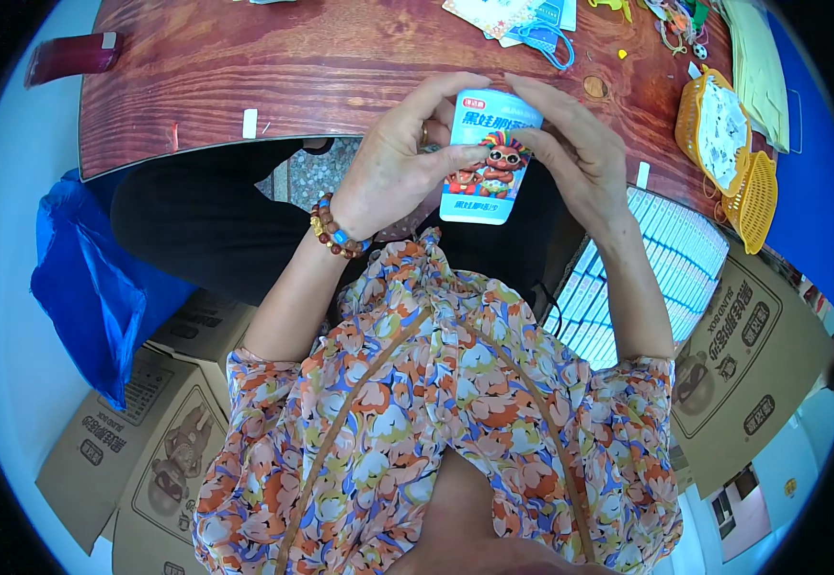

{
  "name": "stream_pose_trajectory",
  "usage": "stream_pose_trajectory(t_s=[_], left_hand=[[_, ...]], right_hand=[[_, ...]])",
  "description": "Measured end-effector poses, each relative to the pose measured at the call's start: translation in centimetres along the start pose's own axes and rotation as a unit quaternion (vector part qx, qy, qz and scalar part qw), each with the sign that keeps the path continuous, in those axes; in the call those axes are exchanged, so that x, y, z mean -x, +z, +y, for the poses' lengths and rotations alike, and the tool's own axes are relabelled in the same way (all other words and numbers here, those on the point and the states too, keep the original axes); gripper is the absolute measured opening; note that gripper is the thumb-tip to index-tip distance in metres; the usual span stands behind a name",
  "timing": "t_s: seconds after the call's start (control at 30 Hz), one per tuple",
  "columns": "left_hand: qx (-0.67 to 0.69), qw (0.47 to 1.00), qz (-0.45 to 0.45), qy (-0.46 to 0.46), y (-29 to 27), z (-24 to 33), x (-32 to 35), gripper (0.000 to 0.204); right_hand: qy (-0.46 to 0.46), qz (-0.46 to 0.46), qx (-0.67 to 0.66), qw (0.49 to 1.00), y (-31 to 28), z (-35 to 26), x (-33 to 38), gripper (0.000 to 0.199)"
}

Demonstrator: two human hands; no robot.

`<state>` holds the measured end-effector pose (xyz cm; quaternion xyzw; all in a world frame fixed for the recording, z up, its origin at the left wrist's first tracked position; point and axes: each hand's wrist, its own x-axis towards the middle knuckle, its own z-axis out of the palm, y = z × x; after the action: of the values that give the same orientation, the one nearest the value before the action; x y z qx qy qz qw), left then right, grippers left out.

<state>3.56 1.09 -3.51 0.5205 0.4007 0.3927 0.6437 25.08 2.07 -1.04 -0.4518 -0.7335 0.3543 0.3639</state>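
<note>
A light blue box (475,208) with a cartoon figure in sunglasses on its front is held up before my chest, at the table's near edge. My left hand (399,149) grips its left side, the thumb lying across the front and the fingers reaching behind and over the top. On the opposite side, my right hand (584,153) curls around the upper right edge with its thumb near the figure's head. The box's back and the fingertips behind it are hidden.
A brown wooden table (273,57) curves ahead. Yellow baskets (752,196) with white pieces stand at its right. Many similar boxes (671,254) fill an open carton (747,335) at my right. Blue cloth or bag (81,278) and cardboard cartons (163,450) lie left.
</note>
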Motion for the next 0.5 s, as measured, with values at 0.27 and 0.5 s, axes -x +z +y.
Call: stream_pose_trajectory(t_s=[0.27, 0.5], left_hand=[[-0.021, 1.0, -0.013, -0.003, -0.4, 0.0, 0.1, 0.054], [-0.053, 0.999, 0.004, 0.008, -0.4, 0.2, -0.1, 0.042]], right_hand=[[0.059, -0.053, -0.127, 0.989, -0.6, 1.0, -0.2, 0.031], [0.043, -0.108, -0.095, 0.989, -1.0, 1.6, -0.5, 0.024]])
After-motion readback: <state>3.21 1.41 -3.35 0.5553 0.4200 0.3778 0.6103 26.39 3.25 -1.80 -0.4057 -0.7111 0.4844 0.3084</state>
